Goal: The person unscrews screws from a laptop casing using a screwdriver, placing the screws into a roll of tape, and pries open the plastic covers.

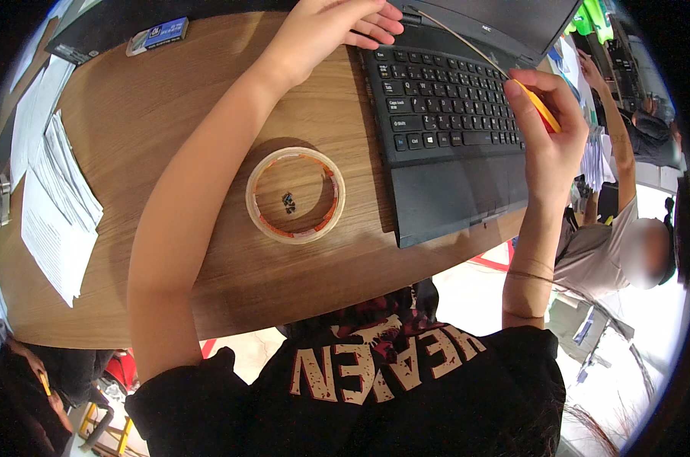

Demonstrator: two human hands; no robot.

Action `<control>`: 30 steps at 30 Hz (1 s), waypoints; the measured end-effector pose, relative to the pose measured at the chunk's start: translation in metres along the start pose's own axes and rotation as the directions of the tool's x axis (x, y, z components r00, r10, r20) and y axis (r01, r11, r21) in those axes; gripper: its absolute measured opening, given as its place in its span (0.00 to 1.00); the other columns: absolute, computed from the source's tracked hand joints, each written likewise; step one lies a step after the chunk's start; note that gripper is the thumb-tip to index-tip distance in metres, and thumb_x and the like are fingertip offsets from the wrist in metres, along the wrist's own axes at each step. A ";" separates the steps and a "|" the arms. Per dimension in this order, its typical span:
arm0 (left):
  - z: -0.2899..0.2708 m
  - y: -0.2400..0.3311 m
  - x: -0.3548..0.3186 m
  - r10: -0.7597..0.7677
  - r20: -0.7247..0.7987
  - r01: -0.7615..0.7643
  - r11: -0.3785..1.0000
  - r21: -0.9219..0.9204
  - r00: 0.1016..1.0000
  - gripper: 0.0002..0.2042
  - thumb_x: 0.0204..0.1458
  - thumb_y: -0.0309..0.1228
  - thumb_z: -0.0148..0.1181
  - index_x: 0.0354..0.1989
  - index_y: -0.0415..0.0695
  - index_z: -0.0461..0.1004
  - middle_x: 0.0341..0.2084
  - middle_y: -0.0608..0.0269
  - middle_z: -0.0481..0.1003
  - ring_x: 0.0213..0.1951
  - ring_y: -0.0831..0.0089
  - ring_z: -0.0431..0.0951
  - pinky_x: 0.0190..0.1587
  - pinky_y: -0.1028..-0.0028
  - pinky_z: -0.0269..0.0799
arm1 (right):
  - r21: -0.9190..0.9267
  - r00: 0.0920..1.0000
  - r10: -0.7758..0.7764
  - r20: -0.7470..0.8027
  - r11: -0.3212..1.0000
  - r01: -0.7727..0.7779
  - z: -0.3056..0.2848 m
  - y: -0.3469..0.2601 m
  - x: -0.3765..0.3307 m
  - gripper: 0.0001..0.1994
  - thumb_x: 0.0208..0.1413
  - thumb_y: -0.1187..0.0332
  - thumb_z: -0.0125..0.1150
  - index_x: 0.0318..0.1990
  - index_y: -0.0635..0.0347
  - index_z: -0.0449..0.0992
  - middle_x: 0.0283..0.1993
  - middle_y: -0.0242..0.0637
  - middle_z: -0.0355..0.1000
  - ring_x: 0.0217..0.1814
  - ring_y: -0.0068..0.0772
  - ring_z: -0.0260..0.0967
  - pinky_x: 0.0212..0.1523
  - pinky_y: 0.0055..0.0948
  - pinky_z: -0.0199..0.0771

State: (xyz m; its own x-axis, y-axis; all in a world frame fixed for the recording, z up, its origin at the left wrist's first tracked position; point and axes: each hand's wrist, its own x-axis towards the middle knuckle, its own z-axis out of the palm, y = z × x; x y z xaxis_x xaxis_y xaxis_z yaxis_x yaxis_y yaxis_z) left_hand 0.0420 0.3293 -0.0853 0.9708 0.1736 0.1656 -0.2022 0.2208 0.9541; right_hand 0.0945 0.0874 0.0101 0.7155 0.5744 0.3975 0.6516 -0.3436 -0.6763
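A black laptop (pixel 451 186) lies open and turned at an angle on the wooden table. My right hand (pixel 554 148) is closed around the yellow and red handle of a screwdriver (pixel 529 99), above the right part of the keyboard. Its long thin shaft slants up and left over the keys, with the tip close to the screen hinge. Beside that hinge, at the keyboard's far left corner, my left hand (pixel 341 23) has its fingers stretched out and holds nothing visible. Several tiny dark screws (pixel 288 202) lie inside a roll of tape (pixel 252 196) left of the laptop.
Loose paper sheets (pixel 55 221) spread along the table's left side. A small blue and white box (pixel 158 36) lies at the far left, near a long black object (pixel 93 30). Another person (pixel 600 247) reaches in at the right; a co-worker's hands (pixel 51 396) show at lower left.
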 end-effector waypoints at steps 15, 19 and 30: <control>0.005 -0.002 0.000 0.008 0.061 -0.004 0.998 -0.056 0.998 0.12 0.58 0.34 0.51 0.41 0.38 0.74 0.34 0.60 0.76 0.36 0.77 0.76 0.39 0.78 0.72 | 0.059 1.000 -0.007 -0.002 0.998 0.007 0.001 0.006 -0.005 0.05 0.50 0.75 0.62 0.36 0.63 0.76 0.32 0.27 0.73 0.33 0.13 0.66 0.35 0.13 0.64; 0.004 -0.001 0.001 0.016 0.110 -0.013 0.999 -0.032 0.994 0.10 0.59 0.33 0.51 0.38 0.39 0.74 0.32 0.62 0.76 0.35 0.78 0.76 0.38 0.79 0.72 | 0.046 1.000 -0.011 -0.011 0.999 0.012 0.001 0.004 -0.006 0.06 0.50 0.75 0.62 0.36 0.63 0.76 0.32 0.28 0.73 0.33 0.12 0.66 0.36 0.13 0.65; 0.007 0.001 0.000 -0.001 0.154 -0.005 0.999 0.041 0.988 0.09 0.60 0.33 0.48 0.38 0.41 0.72 0.33 0.63 0.76 0.34 0.79 0.75 0.36 0.80 0.72 | 0.044 0.999 -0.035 0.020 0.998 0.034 -0.005 0.005 -0.012 0.05 0.50 0.76 0.63 0.35 0.64 0.76 0.32 0.28 0.74 0.34 0.13 0.67 0.36 0.13 0.65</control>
State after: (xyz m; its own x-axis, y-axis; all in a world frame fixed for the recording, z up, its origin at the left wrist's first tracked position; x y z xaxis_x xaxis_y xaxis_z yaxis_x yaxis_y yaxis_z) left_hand 0.0429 0.3224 -0.0829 0.9793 0.0234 0.2011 -0.2020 0.1799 0.9627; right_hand 0.0908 0.0748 0.0051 0.6874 0.6008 0.4081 0.6635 -0.2909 -0.6893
